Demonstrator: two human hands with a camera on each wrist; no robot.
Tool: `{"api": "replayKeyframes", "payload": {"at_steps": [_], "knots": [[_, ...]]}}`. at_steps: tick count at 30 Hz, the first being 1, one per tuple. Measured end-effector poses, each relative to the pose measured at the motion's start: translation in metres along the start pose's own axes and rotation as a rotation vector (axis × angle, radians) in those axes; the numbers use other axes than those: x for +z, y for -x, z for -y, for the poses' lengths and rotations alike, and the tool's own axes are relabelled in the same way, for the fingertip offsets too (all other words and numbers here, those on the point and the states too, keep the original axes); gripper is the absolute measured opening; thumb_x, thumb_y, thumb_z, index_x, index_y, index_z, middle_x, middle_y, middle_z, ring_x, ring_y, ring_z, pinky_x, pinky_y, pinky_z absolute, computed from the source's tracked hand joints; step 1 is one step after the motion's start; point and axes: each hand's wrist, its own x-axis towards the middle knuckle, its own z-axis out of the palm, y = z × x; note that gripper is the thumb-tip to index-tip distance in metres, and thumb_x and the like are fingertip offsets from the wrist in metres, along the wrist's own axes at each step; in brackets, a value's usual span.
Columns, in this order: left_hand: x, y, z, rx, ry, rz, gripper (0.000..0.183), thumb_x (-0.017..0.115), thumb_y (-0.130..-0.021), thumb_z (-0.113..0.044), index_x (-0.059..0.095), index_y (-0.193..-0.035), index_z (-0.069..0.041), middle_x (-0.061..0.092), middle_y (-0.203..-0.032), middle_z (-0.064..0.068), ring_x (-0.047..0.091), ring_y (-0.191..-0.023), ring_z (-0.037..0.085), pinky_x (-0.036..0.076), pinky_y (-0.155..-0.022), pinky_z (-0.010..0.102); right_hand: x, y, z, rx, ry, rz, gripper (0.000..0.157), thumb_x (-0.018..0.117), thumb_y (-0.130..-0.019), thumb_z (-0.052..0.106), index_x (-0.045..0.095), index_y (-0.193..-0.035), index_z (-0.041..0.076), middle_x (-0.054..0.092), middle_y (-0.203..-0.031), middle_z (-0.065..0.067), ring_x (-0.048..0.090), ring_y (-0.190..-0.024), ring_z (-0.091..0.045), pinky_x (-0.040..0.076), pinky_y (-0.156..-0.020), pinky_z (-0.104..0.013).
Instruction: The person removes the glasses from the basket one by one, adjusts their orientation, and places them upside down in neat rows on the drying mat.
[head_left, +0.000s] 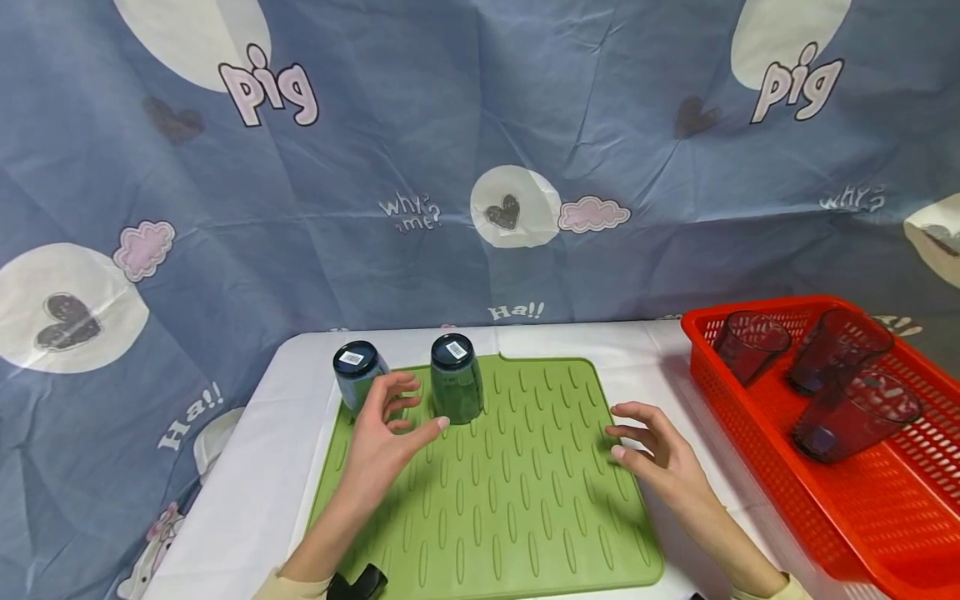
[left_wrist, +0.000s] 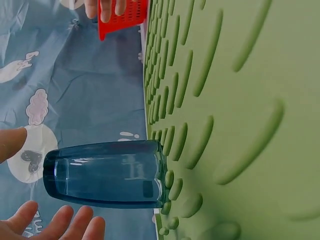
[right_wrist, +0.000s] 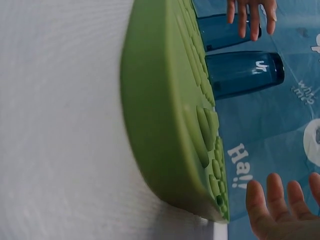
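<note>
Two blue drinking glasses stand upside down at the back left of a green ridged drying mat [head_left: 517, 492]. My left hand [head_left: 381, 446] is just in front of them, fingers bent and thumb apart, holding nothing. It partly covers the left glass [head_left: 354, 371]; the other glass [head_left: 457, 387] rises just beyond the thumb. In the left wrist view, one glass [left_wrist: 107, 175] rests rim down on the mat, beside the fingers. Over the mat's right edge is my right hand [head_left: 660, 454], its fingers loosely bent around nothing.
A red perforated plastic basket [head_left: 757, 442] stands at the right of the white table [head_left: 232, 517]. Inside it are three glasses, among them one glass [head_left: 855, 417] leaning near the middle. A blue printed cloth [head_left: 420, 275] hangs behind the table.
</note>
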Motion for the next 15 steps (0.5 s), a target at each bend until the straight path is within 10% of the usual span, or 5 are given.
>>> {"api": "replayKeyframes", "payload": {"at_steps": [15], "knots": [[-0.011, 0.031, 0.003, -0.037, -0.03, 0.051, 0.068, 0.086, -0.076, -0.017, 0.048, -0.131, -0.018, 0.055, -0.129, 0.003, 0.054, -0.118, 0.029, 0.043, -0.095, 0.047, -0.001, 0.0, 0.001, 0.019, 0.008, -0.021, 0.044, 0.059, -0.095, -0.002, 0.043, -0.136, -0.002, 0.048, -0.135, -0.011, 0.055, -0.119, -0.029, 0.053, -0.088, -0.03]]}}
